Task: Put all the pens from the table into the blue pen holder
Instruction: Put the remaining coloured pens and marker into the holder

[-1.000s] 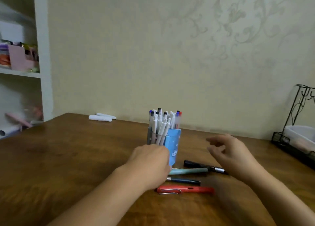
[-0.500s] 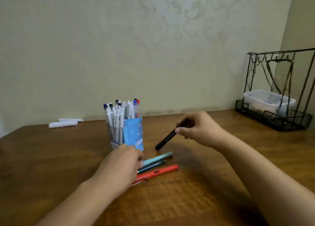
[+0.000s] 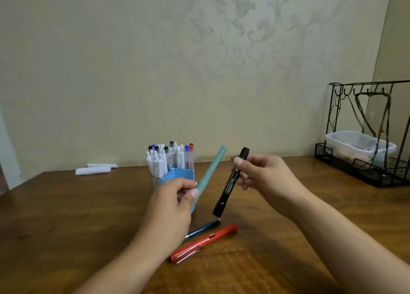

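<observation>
Fingers point(image 3: 195, 193) of left hand point(image 3: 170, 207) now pinch teal pen point(image 3: 210, 174), lifted beside blue pen holder point(image 3: 177, 175); right hand point(image 3: 264, 178) grips black marker point(image 3: 230, 183); two await insertion.

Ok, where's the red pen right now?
In the head view the red pen lies flat on the table, low and centre, just in front of the dark blue pen and below the lifted black marker.
</observation>
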